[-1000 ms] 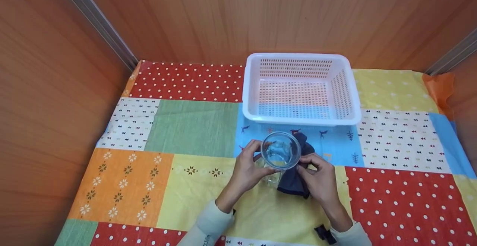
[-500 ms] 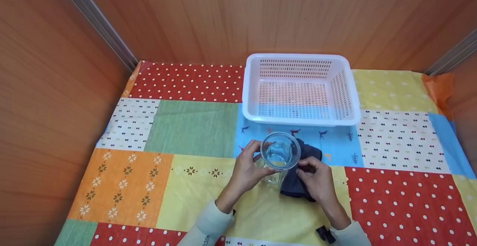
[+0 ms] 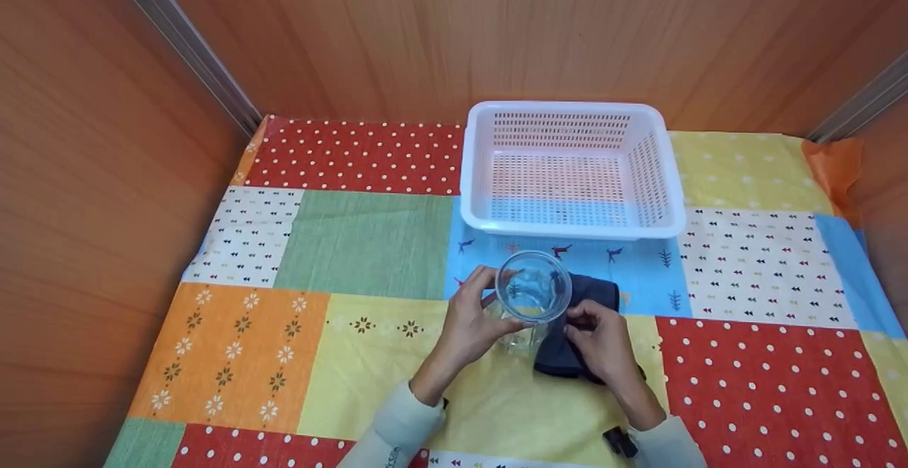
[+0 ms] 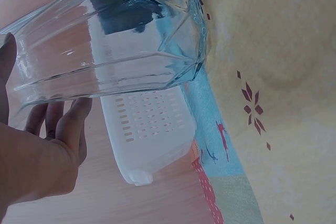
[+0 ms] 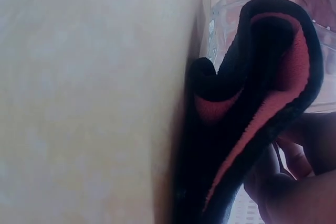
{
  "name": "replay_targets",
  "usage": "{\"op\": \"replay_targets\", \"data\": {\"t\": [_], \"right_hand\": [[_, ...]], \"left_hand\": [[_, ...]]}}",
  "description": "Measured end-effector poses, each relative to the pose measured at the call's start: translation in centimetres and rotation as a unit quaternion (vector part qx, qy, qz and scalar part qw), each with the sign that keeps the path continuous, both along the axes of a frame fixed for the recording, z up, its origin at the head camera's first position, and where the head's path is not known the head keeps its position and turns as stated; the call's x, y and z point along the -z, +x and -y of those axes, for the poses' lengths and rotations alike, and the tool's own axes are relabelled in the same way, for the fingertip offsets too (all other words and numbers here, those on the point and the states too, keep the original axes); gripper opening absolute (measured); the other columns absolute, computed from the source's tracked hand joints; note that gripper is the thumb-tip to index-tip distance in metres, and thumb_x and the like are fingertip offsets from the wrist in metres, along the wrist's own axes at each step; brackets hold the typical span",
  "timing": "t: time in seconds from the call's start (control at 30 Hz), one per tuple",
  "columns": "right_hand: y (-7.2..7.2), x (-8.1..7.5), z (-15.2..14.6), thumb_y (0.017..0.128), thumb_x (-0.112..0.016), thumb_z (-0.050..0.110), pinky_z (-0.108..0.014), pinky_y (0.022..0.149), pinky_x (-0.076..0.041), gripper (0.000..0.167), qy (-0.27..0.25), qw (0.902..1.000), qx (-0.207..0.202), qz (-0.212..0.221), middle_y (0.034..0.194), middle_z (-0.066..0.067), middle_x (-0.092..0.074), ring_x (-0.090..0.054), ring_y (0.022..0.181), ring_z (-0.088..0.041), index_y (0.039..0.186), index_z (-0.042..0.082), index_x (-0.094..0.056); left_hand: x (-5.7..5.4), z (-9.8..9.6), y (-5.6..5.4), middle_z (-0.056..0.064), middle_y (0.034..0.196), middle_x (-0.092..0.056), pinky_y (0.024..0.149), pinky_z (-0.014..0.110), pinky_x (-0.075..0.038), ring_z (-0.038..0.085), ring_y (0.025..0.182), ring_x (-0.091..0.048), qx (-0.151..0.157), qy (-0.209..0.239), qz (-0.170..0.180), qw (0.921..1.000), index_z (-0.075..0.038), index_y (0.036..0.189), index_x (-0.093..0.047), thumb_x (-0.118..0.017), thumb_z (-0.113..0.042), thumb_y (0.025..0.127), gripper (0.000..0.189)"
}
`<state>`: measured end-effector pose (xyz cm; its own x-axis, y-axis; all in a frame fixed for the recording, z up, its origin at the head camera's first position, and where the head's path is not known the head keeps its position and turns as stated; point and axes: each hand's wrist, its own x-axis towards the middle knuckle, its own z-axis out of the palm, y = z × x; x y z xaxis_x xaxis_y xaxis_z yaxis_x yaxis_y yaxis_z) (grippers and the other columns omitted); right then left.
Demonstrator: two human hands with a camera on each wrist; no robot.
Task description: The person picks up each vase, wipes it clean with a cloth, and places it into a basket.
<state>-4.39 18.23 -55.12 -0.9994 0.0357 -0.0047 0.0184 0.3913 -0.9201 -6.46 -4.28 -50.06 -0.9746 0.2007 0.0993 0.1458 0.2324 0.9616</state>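
A clear glass jar (image 3: 532, 298) with a wide round mouth stands in front of the basket, and faceted sides show in the left wrist view. My left hand (image 3: 473, 318) grips it near the rim from the left, thumb on the near side. At the jar's right is a dark grey cloth (image 3: 560, 358). Black edging and a reddish inner face show on the cloth's folds (image 5: 262, 121) in the right wrist view. My right hand (image 3: 603, 337) pinches the cloth close beside the jar. The jar hides part of the cloth in the head view.
Behind the jar sits a white perforated plastic basket (image 3: 574, 230). A patchwork-patterned tablecloth (image 3: 376, 241) covers the table. Wooden panels (image 3: 397, 35) enclose the back and sides. Beside the right wrist is a small black strap piece (image 3: 621, 443).
The far part of the cloth has dropped and spread rightward beside the jar. My right hand has shifted slightly right and nearer. The left hand and jar stay put.
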Motion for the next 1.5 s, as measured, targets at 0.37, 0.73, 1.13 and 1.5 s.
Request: {"op": "replay_targets", "data": {"t": [0.37, 0.73, 1.13, 1.5], "right_hand": [[-0.1, 0.2, 0.0, 0.081, -0.075, -0.022, -0.026, 0.076, -0.062, 0.022, 0.015, 0.9999, 0.001, 0.006, 0.093, -0.018, -0.075, -0.074, 0.086, -0.019, 0.084, -0.001, -0.068], [0.3, 0.3, 0.0, 0.082, -0.075, -0.019, -0.017, 0.076, -0.058, 0.019, -0.016, 0.9998, 0.006, -0.008, 0.097, -0.017, -0.076, -0.073, 0.088, -0.017, 0.089, -0.002, -0.071], [0.6, -0.8, 0.4, 0.086, -0.073, -0.018, -0.016, 0.077, -0.057, 0.017, -0.039, 0.9986, 0.027, -0.022, 0.099, -0.018, -0.075, -0.07, 0.089, -0.009, 0.095, -0.003, -0.074], [0.8, -3.5, 1.0, 0.085, -0.073, -0.019, -0.017, 0.078, -0.06, 0.02, -0.068, 0.9956, 0.04, -0.049, 0.096, -0.011, -0.073, -0.068, 0.087, -0.008, 0.096, -0.003, -0.076]], "left_hand": [[0.1, -0.1, 0.0, 0.004, 0.119, -0.065, 0.104, 0.048, -0.057, 0.034, 0.119, -0.064, 0.002, 0.005, 0.006, 1.0, -0.009, 0.123, -0.068, -0.097, -0.008, 0.073, 0.057], [0.1, 0.0, 0.0, 0.003, 0.118, -0.065, 0.104, 0.047, -0.057, 0.035, 0.119, -0.063, 0.0, 0.01, 0.002, 1.0, -0.008, 0.12, -0.069, -0.098, -0.008, 0.072, 0.055], [0.0, 0.1, 0.0, 0.004, 0.12, -0.065, 0.105, 0.047, -0.057, 0.03, 0.118, -0.063, 0.001, 0.007, 0.003, 1.0, -0.008, 0.122, -0.068, -0.098, -0.01, 0.074, 0.056], [-0.2, 0.1, 0.0, 0.004, 0.123, -0.064, 0.105, 0.05, -0.056, 0.039, 0.123, -0.063, 0.007, -0.008, 0.008, 0.9999, -0.009, 0.127, -0.067, -0.097, -0.01, 0.076, 0.059]]}}
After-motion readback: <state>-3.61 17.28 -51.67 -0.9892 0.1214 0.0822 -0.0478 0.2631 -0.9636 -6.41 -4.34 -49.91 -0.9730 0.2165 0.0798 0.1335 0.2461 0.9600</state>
